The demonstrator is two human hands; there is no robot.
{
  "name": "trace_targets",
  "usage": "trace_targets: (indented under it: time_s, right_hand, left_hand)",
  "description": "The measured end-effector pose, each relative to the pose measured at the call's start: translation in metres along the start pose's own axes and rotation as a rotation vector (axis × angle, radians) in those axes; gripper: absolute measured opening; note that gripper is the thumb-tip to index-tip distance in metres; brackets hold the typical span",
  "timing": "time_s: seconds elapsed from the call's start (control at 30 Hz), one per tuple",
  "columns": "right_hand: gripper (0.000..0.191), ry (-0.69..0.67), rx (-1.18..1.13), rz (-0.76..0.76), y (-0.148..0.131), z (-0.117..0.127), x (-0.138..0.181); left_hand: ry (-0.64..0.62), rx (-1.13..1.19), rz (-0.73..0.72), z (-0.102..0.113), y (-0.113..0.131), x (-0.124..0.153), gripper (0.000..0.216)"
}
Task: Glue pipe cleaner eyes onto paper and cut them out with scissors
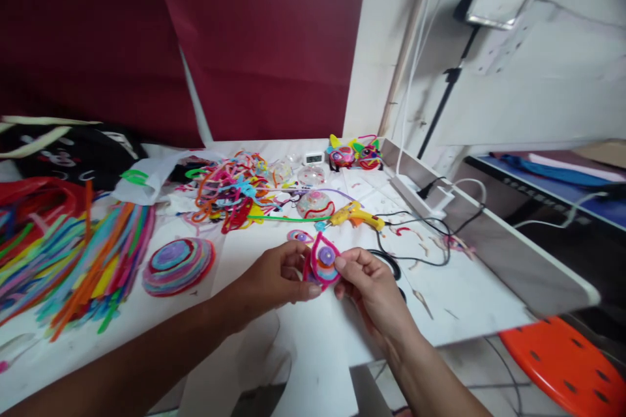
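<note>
Between my two hands is a leaf-shaped pipe-cleaner piece [326, 259] with a pink outline and a purple coiled centre. My left hand [281, 273] pinches its left edge, while the thumb and fingers of my right hand [369, 280] grip the right edge. Just behind it, a similar coiled piece [299, 235] lies partly hidden by my left fingers. A yellow hot glue gun [357, 215] rests a little beyond my hands. Black-handled scissors [391, 262] lie partly covered by my right hand. To the left sits a coiled pipe-cleaner dome [178, 266] in purple, blue and red.
Bundled pipe cleaners [98, 267] spread across the left, with a tangled heap [239, 186] at the back. Another decorated dome [315, 204] and a small digital clock [313, 158] stand beyond. Black cable [440, 260] loops near a power strip [418, 195]. An orange stool [562, 361] stands lower right.
</note>
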State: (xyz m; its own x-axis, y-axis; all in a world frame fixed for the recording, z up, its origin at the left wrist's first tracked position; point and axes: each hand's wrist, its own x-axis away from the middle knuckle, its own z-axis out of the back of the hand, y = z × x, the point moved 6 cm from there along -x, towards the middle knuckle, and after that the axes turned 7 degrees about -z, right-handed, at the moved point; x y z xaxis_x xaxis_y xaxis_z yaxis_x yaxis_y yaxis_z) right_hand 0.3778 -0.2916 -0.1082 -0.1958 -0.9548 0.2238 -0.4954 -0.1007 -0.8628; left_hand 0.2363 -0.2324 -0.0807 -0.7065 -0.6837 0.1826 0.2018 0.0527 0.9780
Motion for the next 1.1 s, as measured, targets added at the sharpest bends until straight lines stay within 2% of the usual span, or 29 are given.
trace_targets:
  time_s: [0.1, 0.23, 0.4, 0.53, 0.67, 0.77, 0.97, 1.03, 1.1]
  right_hand:
    - [0.042, 0.083, 0.032, 0.036, -0.015, 0.02, 0.006]
    - [0.043, 0.258, 0.133, 0.106, -0.039, 0.074, 0.016]
    - [0.049, 0.44, 0.324, 0.133, -0.06, 0.149, 0.025]
    - [0.058, 0.491, 0.493, 0.146, -0.068, 0.183, 0.019]
    - [0.064, 0.52, 0.669, 0.142, -0.068, 0.2, 0.003]
    - [0.061, 0.583, 0.82, 0.165, -0.07, 0.207, -0.004]
    - [0.056, 0.803, 1.126, 0.196, -0.082, 0.209, 0.017]
    - [0.054, 0.85, 1.262, 0.304, -0.085, 0.199, 0.03]
    - [0.051, 0.913, 1.373, 0.523, -0.086, 0.184, 0.046]
  left_hand:
    - [0.022, -0.05, 0.024, 0.002, 0.0, 0.003, 0.054]
    - [0.056, -0.097, 0.02, 0.014, -0.005, 0.008, 0.047]
    - [0.097, -0.197, 0.043, 0.04, -0.017, 0.018, 0.041]
    - [0.127, -0.33, 0.052, 0.065, -0.022, 0.031, 0.035]
    - [0.108, -0.513, -0.006, 0.084, -0.02, 0.041, 0.03]
    - [0.183, -0.676, -0.058, 0.096, -0.013, 0.051, 0.029]
    - [0.303, -0.806, -0.124, 0.105, 0.001, 0.059, 0.024]
    - [0.307, -0.833, -0.153, 0.108, 0.007, 0.05, 0.02]
    - [0.265, -0.876, -0.2, 0.108, 0.014, 0.033, 0.019]
